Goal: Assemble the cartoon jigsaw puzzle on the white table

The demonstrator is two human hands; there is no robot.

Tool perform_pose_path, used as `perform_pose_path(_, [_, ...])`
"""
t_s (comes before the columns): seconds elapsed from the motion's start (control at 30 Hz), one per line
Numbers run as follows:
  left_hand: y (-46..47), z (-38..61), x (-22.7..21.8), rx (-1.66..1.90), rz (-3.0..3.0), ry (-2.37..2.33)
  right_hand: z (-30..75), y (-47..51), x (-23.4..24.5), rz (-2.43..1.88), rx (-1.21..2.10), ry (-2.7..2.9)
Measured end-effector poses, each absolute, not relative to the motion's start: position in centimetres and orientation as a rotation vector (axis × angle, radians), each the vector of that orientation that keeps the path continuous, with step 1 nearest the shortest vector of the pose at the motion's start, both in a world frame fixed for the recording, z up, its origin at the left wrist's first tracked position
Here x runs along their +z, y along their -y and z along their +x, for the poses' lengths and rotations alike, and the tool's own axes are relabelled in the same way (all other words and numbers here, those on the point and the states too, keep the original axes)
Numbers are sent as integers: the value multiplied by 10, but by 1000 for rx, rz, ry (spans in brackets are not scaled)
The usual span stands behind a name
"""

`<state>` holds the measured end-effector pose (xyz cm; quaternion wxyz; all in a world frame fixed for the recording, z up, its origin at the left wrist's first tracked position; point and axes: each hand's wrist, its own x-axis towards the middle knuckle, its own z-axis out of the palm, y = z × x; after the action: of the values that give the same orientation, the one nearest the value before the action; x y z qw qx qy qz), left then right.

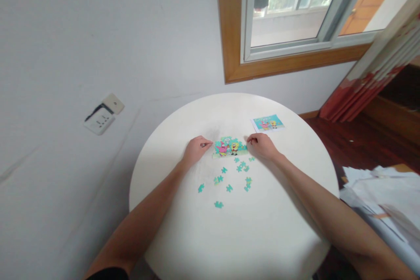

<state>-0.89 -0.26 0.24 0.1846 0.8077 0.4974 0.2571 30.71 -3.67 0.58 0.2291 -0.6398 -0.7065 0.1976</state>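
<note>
A partly joined jigsaw puzzle point(229, 148) lies on the round white table point(183, 236), showing a pink starfish figure and a yellow square figure on teal. My left hand point(196, 149) is closed in a pinch by the puzzle's left edge; what sits between its fingertips, if anything, is too small to make out. At the right edge, my right hand point(261, 144) has its fingers curled together, and their tips hide whatever they hold. Loose teal puzzle pieces point(229, 188) are scattered on the near side of the puzzle, several of them in small clusters point(243, 166).
A printed picture card point(268, 123) with the same figures lies behind my right hand. The table stands against a white wall with a socket point(99, 120) and a wood-framed window point(232, 52). Papers point(383, 192) are piled at the right, below a curtain point(348, 96).
</note>
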Motion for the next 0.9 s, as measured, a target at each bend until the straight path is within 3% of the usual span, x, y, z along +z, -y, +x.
perform_pose_path(0.2, [6, -15, 15, 623, 2246, -1366, 309, 36, 3, -1759, 539, 1953])
perform_pose_path(0.53, [59, -1, 61, -72, 2127, -935, 308, 35, 4, -1774, 538, 1950])
perform_pose_path(0.9, [72, 7, 60, -178, 2389, -992, 308, 37, 5, -1774, 525, 1939])
